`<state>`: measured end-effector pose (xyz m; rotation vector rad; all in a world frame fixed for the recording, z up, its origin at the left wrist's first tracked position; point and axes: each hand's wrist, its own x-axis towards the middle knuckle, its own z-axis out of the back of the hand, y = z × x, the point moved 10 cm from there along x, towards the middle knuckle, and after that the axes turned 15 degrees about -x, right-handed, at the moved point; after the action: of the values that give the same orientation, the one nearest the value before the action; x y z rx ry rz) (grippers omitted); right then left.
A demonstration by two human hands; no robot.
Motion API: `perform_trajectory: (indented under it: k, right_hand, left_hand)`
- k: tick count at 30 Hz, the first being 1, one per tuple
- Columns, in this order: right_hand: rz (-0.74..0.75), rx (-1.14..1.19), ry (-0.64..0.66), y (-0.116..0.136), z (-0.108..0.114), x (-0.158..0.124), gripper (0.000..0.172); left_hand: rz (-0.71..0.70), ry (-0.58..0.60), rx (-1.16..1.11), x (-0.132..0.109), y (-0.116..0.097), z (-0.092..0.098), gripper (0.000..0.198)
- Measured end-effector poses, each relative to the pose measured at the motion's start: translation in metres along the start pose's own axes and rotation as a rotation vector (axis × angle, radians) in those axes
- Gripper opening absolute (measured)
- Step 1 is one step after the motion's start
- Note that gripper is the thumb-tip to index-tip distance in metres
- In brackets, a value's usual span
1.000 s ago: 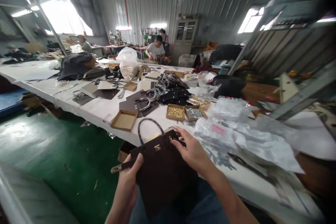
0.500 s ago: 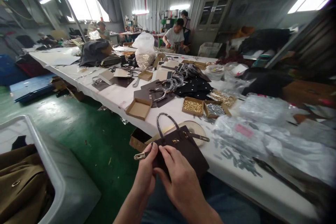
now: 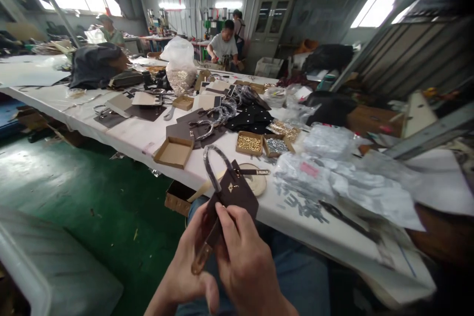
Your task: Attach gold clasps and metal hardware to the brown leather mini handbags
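Note:
A small dark brown handbag [image 3: 237,192] with a looped handle and gold clasp is held up over my lap, turned edge-on. My left hand [image 3: 185,271] cups it from below and its fingers are closed round the bag's side. My right hand [image 3: 246,266] pinches the bag's brown strap [image 3: 209,242], whose gold metal tip hangs down between both hands. A second strap [image 3: 254,172] sticks out to the right over a round cream disc [image 3: 259,185] on the table.
A long white table [image 3: 148,143] carries an empty cardboard tray [image 3: 174,152], boxes of gold studs [image 3: 249,143] and silver studs [image 3: 276,146], leather pieces, handles and plastic bags [image 3: 333,177]. A grey bin [image 3: 55,271] stands at lower left. Other people work at far benches.
The bag has been lifted and turned from flat-on to edge-on. Both hands came closer to the camera, and the strap now hangs down between them. The view swung right.

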<state>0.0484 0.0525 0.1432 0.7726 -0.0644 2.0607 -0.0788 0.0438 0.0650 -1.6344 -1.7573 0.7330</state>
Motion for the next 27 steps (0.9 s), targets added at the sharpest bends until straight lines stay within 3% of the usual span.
perform_trajectory:
  k: [6,11,14,16,18,20,23,27]
  right_hand:
    - [-0.067,0.086,-0.098,-0.027,0.019,0.004,0.051]
    - [-0.136,0.11,-0.178,-0.06,0.054,0.009,0.029]
    - [-0.269,0.172,-0.191,-0.094,0.067,0.004,0.02]
    - [-0.423,0.26,-0.215,-0.124,0.068,-0.007,0.027]
    - [-0.578,0.395,-0.202,-0.154,0.059,-0.019,0.039]
    - [-0.677,0.556,-0.154,-0.176,0.042,-0.03,0.047]
    - [-0.766,0.761,-0.056,-0.197,0.013,-0.047,0.048]
    - [-0.972,0.97,0.116,-0.205,-0.034,-0.081,0.054]
  left_hand:
    - [0.121,0.006,-0.024,0.001,0.0,-0.023,0.138]
    - [0.052,0.007,-0.05,0.019,-0.018,-0.045,0.097]
    - [-0.067,-0.107,0.041,0.035,-0.037,-0.03,0.068]
    - [-0.189,-0.194,0.139,0.047,-0.054,-0.011,0.056]
    - [-0.261,-0.223,0.219,0.059,-0.067,0.005,0.057]
    - [-0.226,-0.197,0.232,0.072,-0.068,0.017,0.067]
    - [-0.028,-0.13,0.134,0.08,-0.051,0.025,0.081]
    - [0.265,0.005,0.009,0.061,-0.01,0.019,0.077]
